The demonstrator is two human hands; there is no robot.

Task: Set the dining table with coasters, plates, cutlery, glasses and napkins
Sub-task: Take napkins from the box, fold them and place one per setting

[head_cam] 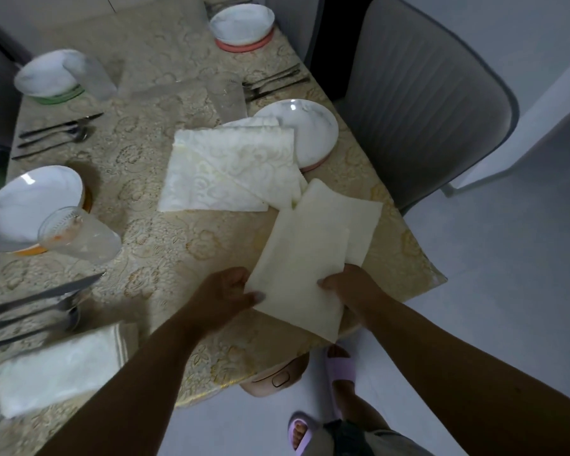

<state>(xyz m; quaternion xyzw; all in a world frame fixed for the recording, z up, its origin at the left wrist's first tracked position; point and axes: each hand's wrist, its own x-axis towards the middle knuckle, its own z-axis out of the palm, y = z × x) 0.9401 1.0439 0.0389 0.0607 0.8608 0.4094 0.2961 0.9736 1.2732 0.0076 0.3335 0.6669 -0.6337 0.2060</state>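
Folded napkin (60, 366) lies at near left by cutlery (37, 307); glass (79, 235) touches left plate (30, 205); left hand (224, 297) and right hand (349, 284) both pinch a cream napkin (303, 264) held over the table (165, 245) edge; spare napkins (231, 169) overlap right plate (306, 130).

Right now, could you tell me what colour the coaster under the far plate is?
The coaster under the far plate is salmon pink, seen in the head view.
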